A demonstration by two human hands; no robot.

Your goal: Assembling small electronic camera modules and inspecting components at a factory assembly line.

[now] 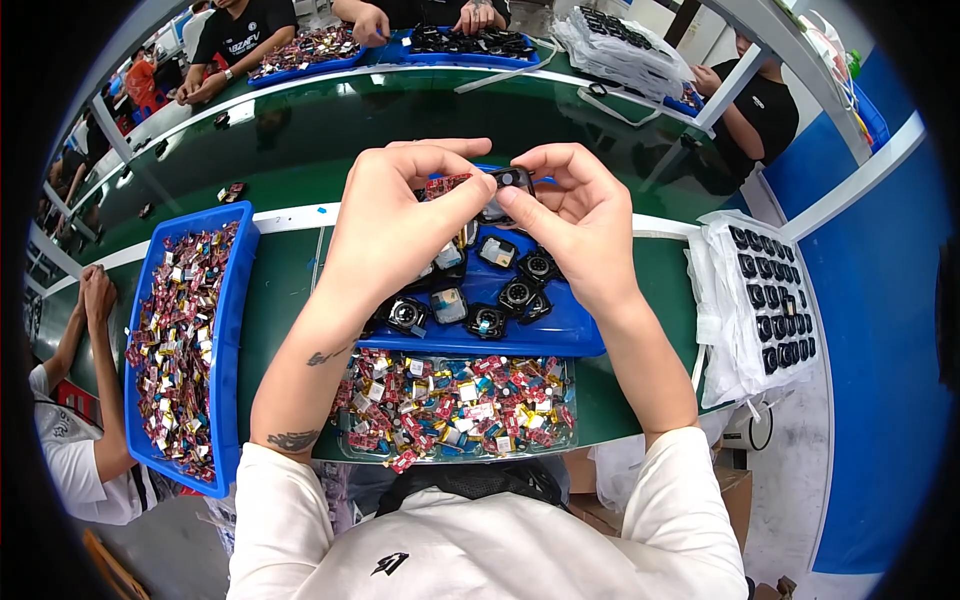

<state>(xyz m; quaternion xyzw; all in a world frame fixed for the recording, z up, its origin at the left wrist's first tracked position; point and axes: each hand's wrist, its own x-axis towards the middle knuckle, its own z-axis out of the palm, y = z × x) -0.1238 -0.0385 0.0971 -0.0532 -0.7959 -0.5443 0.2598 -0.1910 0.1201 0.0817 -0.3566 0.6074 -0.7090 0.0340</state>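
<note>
Above a blue tray [570,328], both my hands meet over a black watch case [515,180]. My right hand [588,220] pinches the case between thumb and fingers. My left hand [385,220] is closed around a small red circuit board [445,186], its thumb tip beside the case. Whether board and case are joined is hidden by my fingers. Below in the tray lie several black watch cases [517,293] and pale-faced watch parts [449,304]. Nearer me, a clear tray holds a heap of red circuit boards with wires and white pieces [460,405].
A long blue bin [228,400] full of similar boards stands at left. To the right are white packing trays [712,275] with rows of black watch cases [770,300]. White frame bars [860,180] slant at right. Co-workers sit across the green bench [350,125] and at left.
</note>
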